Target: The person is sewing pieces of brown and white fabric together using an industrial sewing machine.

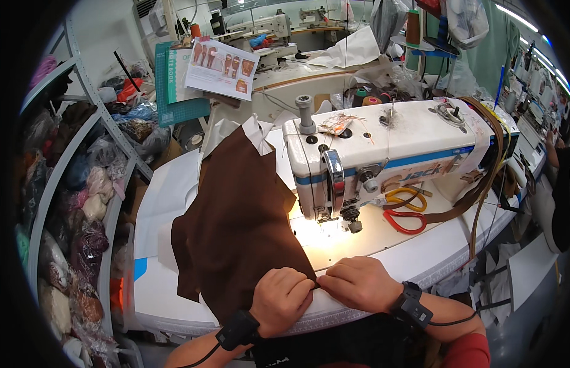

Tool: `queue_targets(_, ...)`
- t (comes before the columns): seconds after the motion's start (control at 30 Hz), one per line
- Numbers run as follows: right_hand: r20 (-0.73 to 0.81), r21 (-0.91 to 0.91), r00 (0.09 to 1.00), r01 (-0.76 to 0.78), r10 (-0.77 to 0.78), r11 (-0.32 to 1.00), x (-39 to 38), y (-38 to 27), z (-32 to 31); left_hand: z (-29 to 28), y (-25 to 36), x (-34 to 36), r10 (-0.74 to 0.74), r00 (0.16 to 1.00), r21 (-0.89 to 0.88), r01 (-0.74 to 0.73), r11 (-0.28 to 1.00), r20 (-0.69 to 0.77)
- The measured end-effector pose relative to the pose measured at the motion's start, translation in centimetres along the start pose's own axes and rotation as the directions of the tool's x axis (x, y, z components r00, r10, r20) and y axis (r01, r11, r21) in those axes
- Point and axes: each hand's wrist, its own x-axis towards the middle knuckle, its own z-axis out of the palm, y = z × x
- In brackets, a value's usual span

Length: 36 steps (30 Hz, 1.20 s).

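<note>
A large piece of dark brown fabric (pixel 233 211) lies over the left part of the white sewing table (pixel 153 300). Its near right corner reaches the table's front edge, where both hands pinch it. My left hand (pixel 282 300) is closed on the fabric edge, its fingers curled under. Close beside it, fingertips almost touching, my right hand (pixel 360 284) is closed on the tip of the same corner. Just beyond the hands stands a white sewing machine (pixel 383 138), its lamp lighting the needle area. The fabric lies left of the machine's needle.
Red-handled scissors (pixel 405 222) and yellow-handled scissors (pixel 407 199) lie under the machine arm. Brown strips (pixel 481 184) hang over its right end. Shelves (pixel 83 165) with bagged materials stand at left. Printed sheets (pixel 221 67) and a green notebook (pixel 168 80) are at the back.
</note>
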Motion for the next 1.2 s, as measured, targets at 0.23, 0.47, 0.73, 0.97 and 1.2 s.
queue_targets(0.23,0.057,-0.010,0.998,0.033,-0.032,0.999,0.4,0.2,0.1,-0.3,0.3,0.0,-0.022,0.999,0.014,0.021,1.000,0.033)
queue_targets(0.47,0.032,0.013,0.999,0.033,-0.034,0.999,0.4,0.4,0.3,-0.2,0.5,-0.2,-0.004,1.000,0.042,0.005,0.999,-0.026)
queue_targets(0.73,0.112,-0.035,0.987,0.119,-0.115,0.992,0.8,0.4,-0.5,-0.2,0.5,-0.3,0.001,1.000,0.054,0.000,0.999,-0.019)
queue_targets(0.97,0.192,-0.091,0.962,0.214,-0.194,0.973,0.6,1.3,-1.0,-1.0,-1.2,-0.5,-0.039,0.993,0.083,0.030,0.996,0.115)
queue_targets(1.2,0.230,-0.150,0.950,0.248,-0.210,0.957,1.2,3.2,-0.9,-0.2,-3.4,1.4,0.012,0.986,0.026,-0.016,1.000,0.166)
